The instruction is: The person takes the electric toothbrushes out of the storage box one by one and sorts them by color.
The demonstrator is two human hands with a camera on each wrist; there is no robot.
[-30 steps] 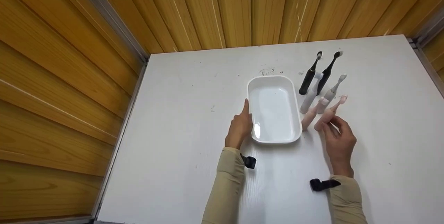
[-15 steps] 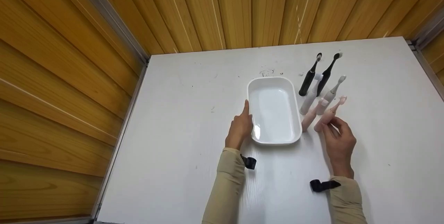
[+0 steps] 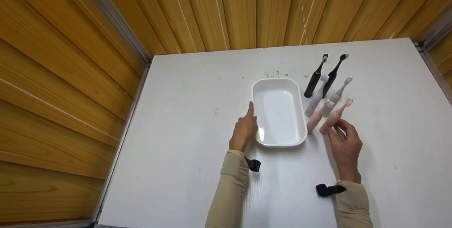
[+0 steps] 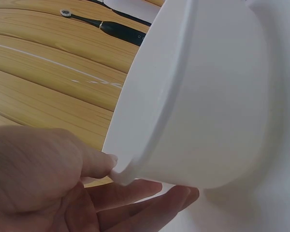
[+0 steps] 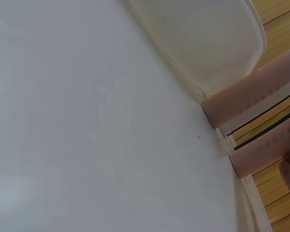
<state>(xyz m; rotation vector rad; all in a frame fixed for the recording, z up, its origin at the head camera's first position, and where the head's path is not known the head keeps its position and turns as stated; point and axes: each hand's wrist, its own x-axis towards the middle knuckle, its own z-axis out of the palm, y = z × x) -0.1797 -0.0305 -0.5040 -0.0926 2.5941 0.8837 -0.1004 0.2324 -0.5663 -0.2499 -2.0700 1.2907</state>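
Two pink electric toothbrushes (image 3: 315, 119) stand upright to the right of a white rectangular basin (image 3: 280, 115). My right hand (image 3: 346, 147) pinches the handle of the outer pink electric toothbrush (image 3: 332, 119) between thumb and fingers. That brush's base (image 5: 246, 164) is at the tabletop in the right wrist view, where only a bit of the hand shows at the edge. My left hand (image 3: 243, 131) holds the basin's left side. In the left wrist view its thumb (image 4: 99, 163) is at the rim, with the other fingers against the outer wall.
Behind the pink pair stand two pale electric toothbrushes (image 3: 315, 103) and two black ones (image 3: 312, 84), all upright in two rows. The white table (image 3: 183, 122) meets wood-slat walls (image 3: 236, 12) at the back and left.
My right hand and the pink toothbrush in its pinch have shifted only very slightly. The left hand stays on the basin, and the other toothbrushes stand as before.
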